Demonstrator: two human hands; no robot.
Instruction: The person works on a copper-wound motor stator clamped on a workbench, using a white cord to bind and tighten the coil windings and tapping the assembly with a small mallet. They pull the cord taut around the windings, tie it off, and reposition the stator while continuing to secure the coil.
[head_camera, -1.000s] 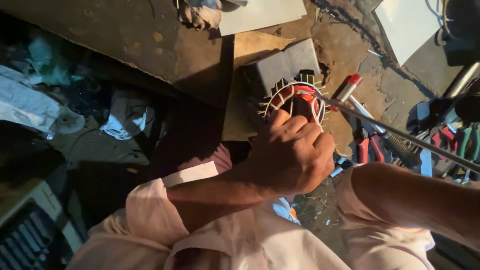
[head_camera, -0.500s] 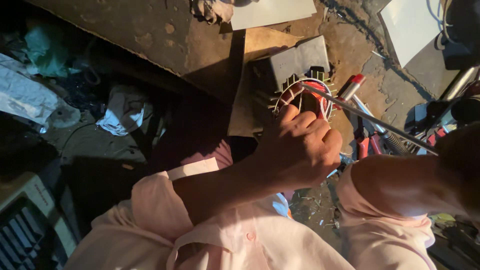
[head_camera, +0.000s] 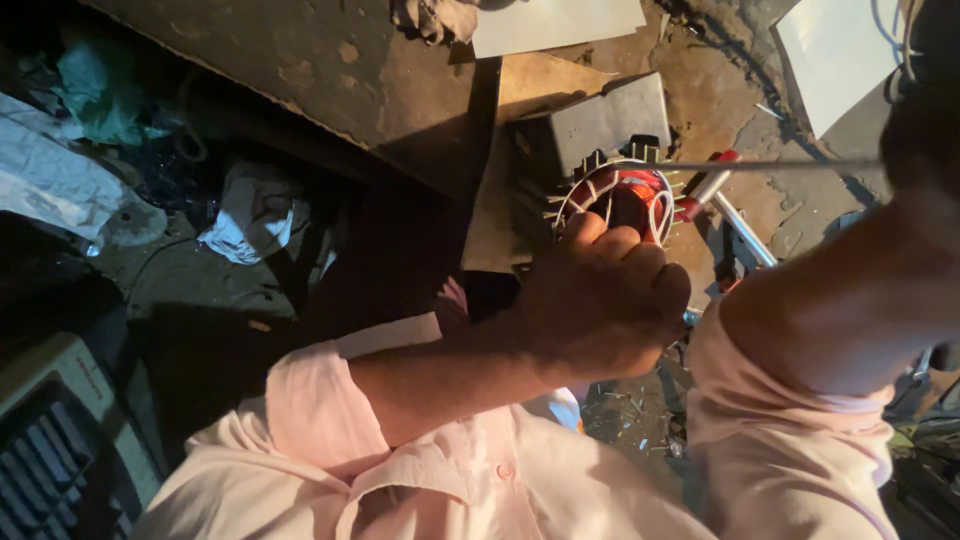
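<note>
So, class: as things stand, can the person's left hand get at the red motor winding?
Probably yes: the left hand already rests against the red motor winding, with nothing between them.

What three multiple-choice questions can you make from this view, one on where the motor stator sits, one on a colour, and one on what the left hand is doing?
1. Where is the motor stator?
A. On the brown workbench, just beyond the left hand
B. On the floor by the crumpled cloth
C. On the white sheet

2. What colour are the windings inside the stator?
A. Blue
B. Reddish copper, with white ties
C. Green

3. What is the state of the left hand?
A. Open and flat on the bench
B. Hanging away from the stator
C. Curled into a fist, fingers against the stator's windings

Answers: 1 A, the stator stands at the bench's edge right above the knuckles. 2 B, red-orange coils show inside white loops. 3 C, the fingers are folded closed and meet the coil rim; what they pinch is hidden.
</note>
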